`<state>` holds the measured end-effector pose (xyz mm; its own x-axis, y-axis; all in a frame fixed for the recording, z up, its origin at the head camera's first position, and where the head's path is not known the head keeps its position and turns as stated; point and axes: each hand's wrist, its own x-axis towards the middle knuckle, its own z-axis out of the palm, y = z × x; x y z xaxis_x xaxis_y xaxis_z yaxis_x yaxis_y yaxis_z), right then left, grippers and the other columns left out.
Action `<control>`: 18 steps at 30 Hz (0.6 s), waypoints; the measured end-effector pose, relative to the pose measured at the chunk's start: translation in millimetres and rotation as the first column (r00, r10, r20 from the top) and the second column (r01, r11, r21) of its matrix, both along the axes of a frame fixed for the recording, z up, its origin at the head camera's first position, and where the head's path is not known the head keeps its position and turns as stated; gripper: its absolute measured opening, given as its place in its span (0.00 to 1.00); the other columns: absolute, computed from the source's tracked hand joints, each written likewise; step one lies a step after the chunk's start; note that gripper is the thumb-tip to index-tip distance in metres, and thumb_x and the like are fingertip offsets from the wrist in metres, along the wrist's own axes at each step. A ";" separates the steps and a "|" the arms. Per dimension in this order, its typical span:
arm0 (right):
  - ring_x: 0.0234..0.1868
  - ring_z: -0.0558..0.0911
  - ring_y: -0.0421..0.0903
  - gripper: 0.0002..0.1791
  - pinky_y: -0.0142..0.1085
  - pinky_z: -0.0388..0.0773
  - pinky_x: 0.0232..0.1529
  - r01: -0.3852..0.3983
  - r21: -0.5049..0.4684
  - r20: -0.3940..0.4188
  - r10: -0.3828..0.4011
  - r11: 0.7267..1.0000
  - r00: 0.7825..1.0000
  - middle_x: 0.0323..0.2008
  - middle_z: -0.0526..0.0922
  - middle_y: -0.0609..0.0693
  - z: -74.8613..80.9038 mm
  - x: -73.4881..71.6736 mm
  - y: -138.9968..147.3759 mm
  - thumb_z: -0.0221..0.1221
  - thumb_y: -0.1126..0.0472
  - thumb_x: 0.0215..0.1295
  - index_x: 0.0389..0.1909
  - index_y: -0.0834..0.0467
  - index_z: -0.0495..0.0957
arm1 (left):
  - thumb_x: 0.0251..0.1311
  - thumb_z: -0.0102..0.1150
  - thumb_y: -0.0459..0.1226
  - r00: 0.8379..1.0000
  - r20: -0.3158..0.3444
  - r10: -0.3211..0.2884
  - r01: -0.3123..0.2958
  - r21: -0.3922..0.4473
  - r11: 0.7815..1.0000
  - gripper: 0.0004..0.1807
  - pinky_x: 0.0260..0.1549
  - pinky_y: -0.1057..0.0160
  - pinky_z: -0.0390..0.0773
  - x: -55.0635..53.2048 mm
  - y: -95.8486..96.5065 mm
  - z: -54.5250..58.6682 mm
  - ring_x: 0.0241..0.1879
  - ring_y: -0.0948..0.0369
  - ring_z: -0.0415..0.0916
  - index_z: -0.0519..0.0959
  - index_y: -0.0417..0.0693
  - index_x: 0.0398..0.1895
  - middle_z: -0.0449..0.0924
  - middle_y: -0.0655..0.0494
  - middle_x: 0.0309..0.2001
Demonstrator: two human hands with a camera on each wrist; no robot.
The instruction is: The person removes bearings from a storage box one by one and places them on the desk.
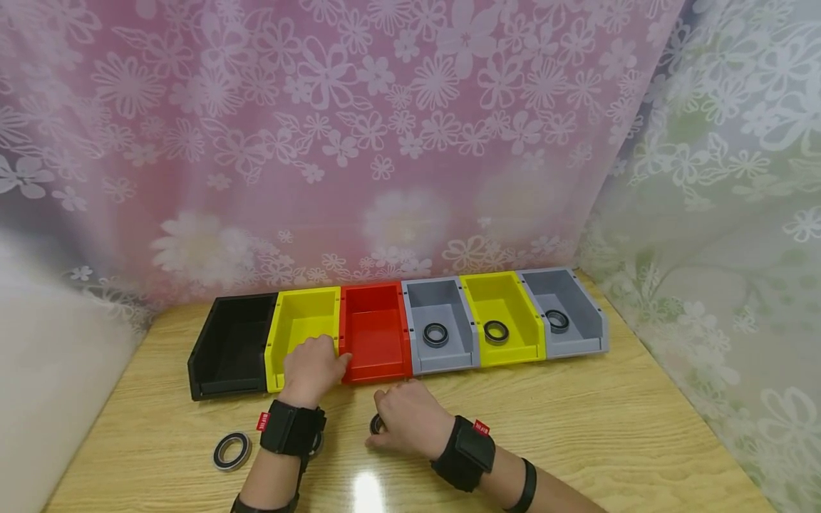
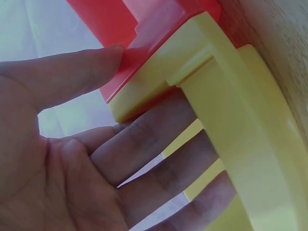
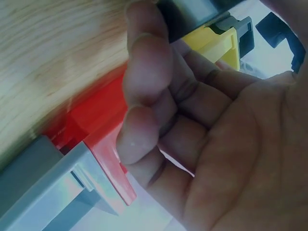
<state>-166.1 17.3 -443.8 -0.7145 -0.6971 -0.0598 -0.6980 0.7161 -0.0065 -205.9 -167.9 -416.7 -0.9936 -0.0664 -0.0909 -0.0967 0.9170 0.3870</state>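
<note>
In the head view my left hand [image 1: 313,369] is at the front of the left yellow bin [image 1: 308,306]. The left wrist view shows its fairly straight fingers reaching behind the yellow bin's wall, tips hidden, while the thumb touches the rim of the red bin [image 2: 144,53]. My right hand [image 1: 410,417] is low over the table, just in front of the red bin. It pinches a ball bearing [image 1: 375,425], mostly hidden by the fingers; the bearing's dark, shiny edge [image 3: 192,17] shows at the top of the right wrist view.
One bearing [image 1: 231,451] lies on the wooden table [image 1: 577,427]; another [image 1: 316,444] is partly hidden by the left wrist. The row also has a black bin [image 1: 234,342], and to the right two grey bins and a yellow one [image 1: 503,296], each holding a bearing.
</note>
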 end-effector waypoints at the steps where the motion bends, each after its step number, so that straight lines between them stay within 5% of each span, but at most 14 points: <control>1: 0.18 0.67 0.38 0.26 0.32 0.62 0.24 0.000 0.001 0.003 0.000 1.000 1.000 0.15 0.66 0.40 -0.5 0.1 -0.1 0.69 0.31 0.56 0.29 0.51 0.78 | 0.65 0.69 0.44 1.000 0.000 -0.001 0.001 0.000 1.000 0.20 0.19 0.61 0.62 0.1 0.2 0.4 0.17 0.54 0.68 0.77 0.41 0.22 0.68 0.51 0.16; 18: 0.18 0.67 0.37 0.29 0.31 0.62 0.21 -0.005 0.023 0.018 0.005 1.000 1.000 0.15 0.67 0.40 0.3 2.7 -1.9 0.71 0.31 0.54 0.38 0.52 0.81 | 0.65 0.69 0.46 1.000 0.019 0.001 -0.001 0.001 1.000 0.20 0.19 0.61 0.62 -3.4 -2.4 -1.4 0.17 0.54 0.68 0.76 0.41 0.23 0.68 0.51 0.16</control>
<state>-163.4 15.4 -443.6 -0.7098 -0.6988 -0.0887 -0.7014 0.7128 -0.0027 -209.3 -170.3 -418.1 -0.9917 -0.0674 -0.1095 -0.1050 0.9163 0.3864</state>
